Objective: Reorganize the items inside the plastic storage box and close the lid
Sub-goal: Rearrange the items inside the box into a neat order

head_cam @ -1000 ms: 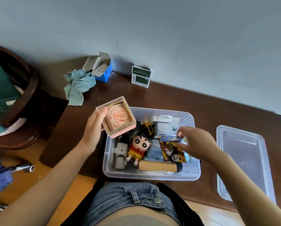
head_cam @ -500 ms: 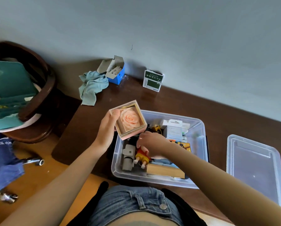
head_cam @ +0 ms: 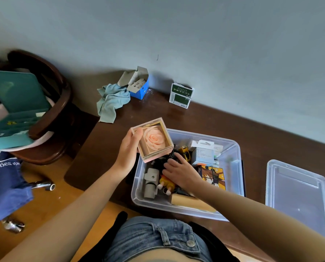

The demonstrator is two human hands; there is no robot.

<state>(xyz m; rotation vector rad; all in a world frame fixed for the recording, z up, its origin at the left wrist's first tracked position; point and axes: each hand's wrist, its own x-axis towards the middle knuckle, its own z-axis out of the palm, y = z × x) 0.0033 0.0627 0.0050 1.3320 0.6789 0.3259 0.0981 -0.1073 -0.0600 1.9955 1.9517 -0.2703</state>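
Dark brown wood forms the table, which stands against a grey-blue wall. On it, close to the person's lap, sits the clear plastic storage box, open and crowded with small things. Its see-through lid lies flat on the table to the right of the box, apart from it, with its far right edge cut off by the frame.

The left hand grips a clear cube with a pale peach rose inside, holding it tilted above the box's near-left corner; the thumb lies along the cube's left face. The right hand reaches down into the box with fingers spread and lightly bent over a dark tangle. Whether it holds anything there cannot be told, since the palm covers what lies under it.

Inside the box, a cartoon doll shows only its yellow and red lower body and legs below the right hand. A grey clip-like part lies to its left. A wooden block lies along the near wall, partly behind the forearm. A white carton stands toward the back, a picture cube sits right of the hand, and a small yellow item is too small to make out.

Against the wall rest a blue-green cloth, an open blue carton and a green and white pack.
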